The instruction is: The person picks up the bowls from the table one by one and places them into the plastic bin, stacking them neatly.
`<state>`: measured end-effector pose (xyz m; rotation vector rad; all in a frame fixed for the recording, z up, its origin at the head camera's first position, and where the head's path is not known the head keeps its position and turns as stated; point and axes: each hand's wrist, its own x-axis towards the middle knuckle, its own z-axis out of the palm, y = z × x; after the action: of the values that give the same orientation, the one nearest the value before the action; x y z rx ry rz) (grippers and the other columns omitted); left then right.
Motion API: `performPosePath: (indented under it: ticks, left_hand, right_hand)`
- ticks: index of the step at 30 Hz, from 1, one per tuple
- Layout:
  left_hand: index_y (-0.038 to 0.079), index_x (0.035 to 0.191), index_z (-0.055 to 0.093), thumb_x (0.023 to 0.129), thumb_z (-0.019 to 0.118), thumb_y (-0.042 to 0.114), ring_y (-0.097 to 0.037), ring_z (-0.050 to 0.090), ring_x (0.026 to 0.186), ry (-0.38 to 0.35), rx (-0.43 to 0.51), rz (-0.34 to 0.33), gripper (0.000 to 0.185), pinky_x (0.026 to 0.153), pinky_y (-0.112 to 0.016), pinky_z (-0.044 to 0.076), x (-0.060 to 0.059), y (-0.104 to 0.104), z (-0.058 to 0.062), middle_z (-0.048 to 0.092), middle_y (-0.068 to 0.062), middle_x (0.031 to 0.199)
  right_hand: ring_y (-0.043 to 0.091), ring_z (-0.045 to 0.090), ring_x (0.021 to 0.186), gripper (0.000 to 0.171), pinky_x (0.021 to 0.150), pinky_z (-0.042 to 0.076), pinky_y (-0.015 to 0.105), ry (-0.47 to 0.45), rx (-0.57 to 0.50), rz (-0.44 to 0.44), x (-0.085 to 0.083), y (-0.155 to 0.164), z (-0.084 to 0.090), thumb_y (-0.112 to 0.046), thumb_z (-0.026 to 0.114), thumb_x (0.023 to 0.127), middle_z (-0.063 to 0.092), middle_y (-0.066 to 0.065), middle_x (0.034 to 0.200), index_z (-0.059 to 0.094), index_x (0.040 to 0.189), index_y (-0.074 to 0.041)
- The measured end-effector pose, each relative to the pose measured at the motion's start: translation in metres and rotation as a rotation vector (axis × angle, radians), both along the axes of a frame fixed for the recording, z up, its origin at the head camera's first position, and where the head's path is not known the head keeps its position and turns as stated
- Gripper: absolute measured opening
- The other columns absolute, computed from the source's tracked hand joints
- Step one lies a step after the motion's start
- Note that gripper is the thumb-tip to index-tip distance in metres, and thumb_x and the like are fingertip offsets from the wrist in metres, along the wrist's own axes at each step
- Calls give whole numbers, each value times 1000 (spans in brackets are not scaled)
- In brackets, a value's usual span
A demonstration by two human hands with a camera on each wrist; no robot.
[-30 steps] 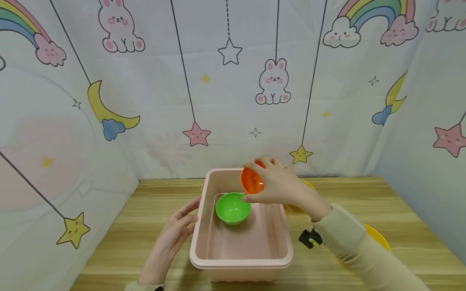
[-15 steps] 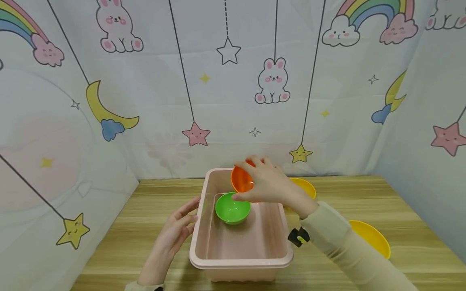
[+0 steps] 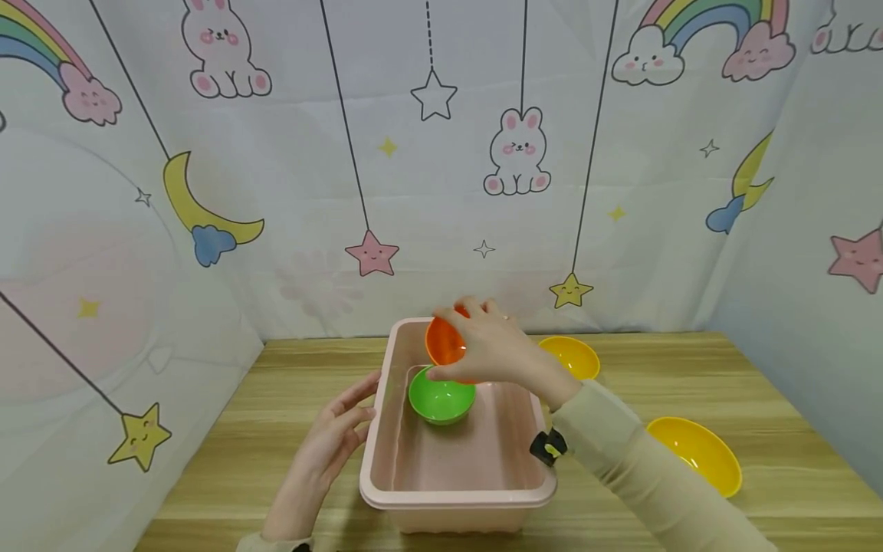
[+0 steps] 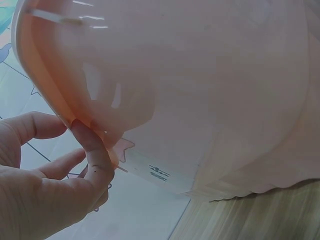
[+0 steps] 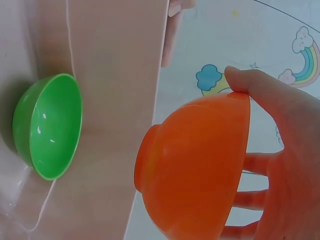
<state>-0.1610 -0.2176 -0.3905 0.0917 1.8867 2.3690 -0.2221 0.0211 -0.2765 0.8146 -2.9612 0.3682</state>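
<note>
My right hand (image 3: 493, 345) grips a small orange bowl (image 3: 444, 343) by its rim, tilted on its side, above the far end of a pink plastic bin (image 3: 375, 437). In the right wrist view the orange bowl (image 5: 195, 167) fills the middle, thumb on its rim. A green bowl (image 3: 441, 395) sits upright inside the bin, just below the orange one; it also shows in the right wrist view as the green bowl (image 5: 47, 125). My left hand (image 3: 338, 433) rests with straight fingers against the bin's left wall; in the left wrist view its fingertips (image 4: 92, 145) touch the bin rim (image 4: 40, 85).
Two yellow bowls stand on the wooden table to the right of the bin: one yellow bowl (image 3: 569, 356) at the back, a larger yellow bowl (image 3: 697, 452) nearer me. Printed fabric walls (image 3: 207, 192) close in the table on three sides.
My right hand has carried the orange bowl leftward over the bin, closer above the green bowl. The left hand has stayed at the bin's left wall.
</note>
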Motion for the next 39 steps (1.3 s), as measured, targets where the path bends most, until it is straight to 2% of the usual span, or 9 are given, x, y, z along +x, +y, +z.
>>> performPosePath:
  ticks: [9, 15, 19, 27, 39]
  left_hand:
    - [-4, 148, 29, 88, 48, -5, -13, 59, 98, -7, 14, 13, 63, 86, -27, 52, 0, 0, 0, 51, 3, 124]
    - [-4, 148, 30, 88, 48, -4, -14, 59, 100, -10, 12, 12, 63, 87, -27, 53, 0, 0, 2, 50, 3, 124]
    - [-3, 148, 30, 88, 48, -4, -14, 59, 100, -14, 11, 16, 63, 87, -27, 52, 0, 0, 2, 51, 4, 124]
    - [-3, 147, 31, 87, 48, -4, -14, 59, 101, -18, 13, 22, 62, 87, -27, 53, 0, -1, 1, 51, 3, 124]
    - [-2, 148, 31, 88, 48, -4, -16, 58, 105, -22, 5, 17, 62, 89, -28, 52, 0, 0, 2, 49, 1, 126]
  right_hand:
    - [34, 39, 124, 87, 90, 45, 59, -15, 31, 1, -4, -10, -7, -72, 65, 69, 38, 6, 147, 37, 144, -39]
    - [33, 40, 122, 85, 84, 49, 53, -26, 30, 10, -4, -15, -9, -70, 66, 70, 38, 5, 144, 39, 144, -37]
    - [34, 40, 121, 85, 84, 50, 52, -47, 25, 23, -5, -18, -11, -68, 68, 70, 38, 6, 143, 40, 144, -36]
    - [40, 36, 129, 87, 95, 41, 65, -109, 37, 24, -9, -24, -17, -66, 69, 71, 34, 11, 148, 41, 145, -32]
    - [43, 31, 134, 87, 99, 35, 68, -128, 68, 41, -15, -33, -26, -63, 72, 70, 30, 13, 151, 41, 144, -29]
